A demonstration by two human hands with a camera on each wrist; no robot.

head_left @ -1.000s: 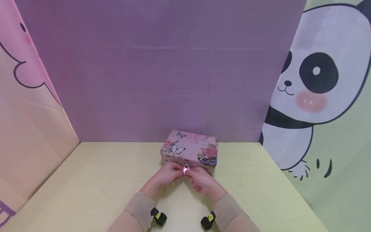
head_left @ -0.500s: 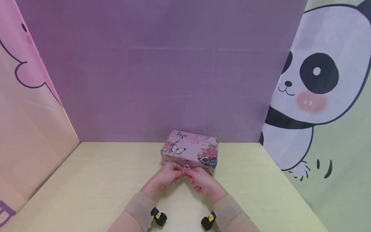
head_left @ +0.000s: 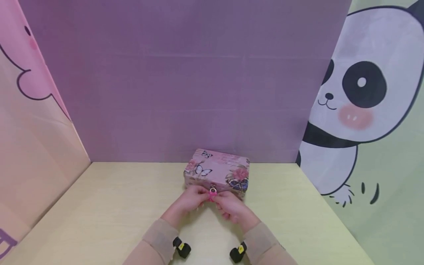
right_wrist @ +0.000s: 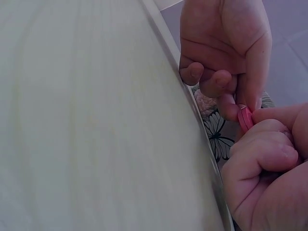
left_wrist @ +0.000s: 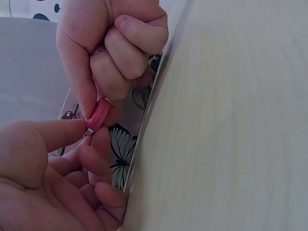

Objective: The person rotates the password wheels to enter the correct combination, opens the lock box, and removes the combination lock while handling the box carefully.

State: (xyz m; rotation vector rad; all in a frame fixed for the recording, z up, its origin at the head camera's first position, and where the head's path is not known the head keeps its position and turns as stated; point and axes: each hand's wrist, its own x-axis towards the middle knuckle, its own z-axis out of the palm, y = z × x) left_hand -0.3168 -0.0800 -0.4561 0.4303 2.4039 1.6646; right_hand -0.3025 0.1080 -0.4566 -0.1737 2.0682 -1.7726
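Observation:
A pink padlock (head_left: pixel 213 195) with a metal shackle hangs at the front latch of a pink box (head_left: pixel 220 167) printed with butterflies and flowers. My left hand (head_left: pixel 192 197) pinches the padlock's left side between thumb and fingertips. From the right, my right hand (head_left: pixel 232 206) pinches it as well, its other fingers curled. In the left wrist view the padlock (left_wrist: pixel 98 114) sits edge-on between both thumbs, with a small metal piece at its lower end. The right wrist view has the padlock (right_wrist: pixel 245 118) partly covered by fingers, in front of the box's butterfly print.
The box stands shut near the back of a pale wooden table (head_left: pixel 126 206). Behind it rises a purple backdrop (head_left: pixel 185 81). A panda panel (head_left: pixel 361 95) is at the right, a pink cartoon panel (head_left: pixel 29 110) at the left. Both wrists wear black cameras.
The padlock has tilted slightly between my fingers; its bright glare has faded and the shackle ring shows more fully. Both hands and the box stay nearly in place.

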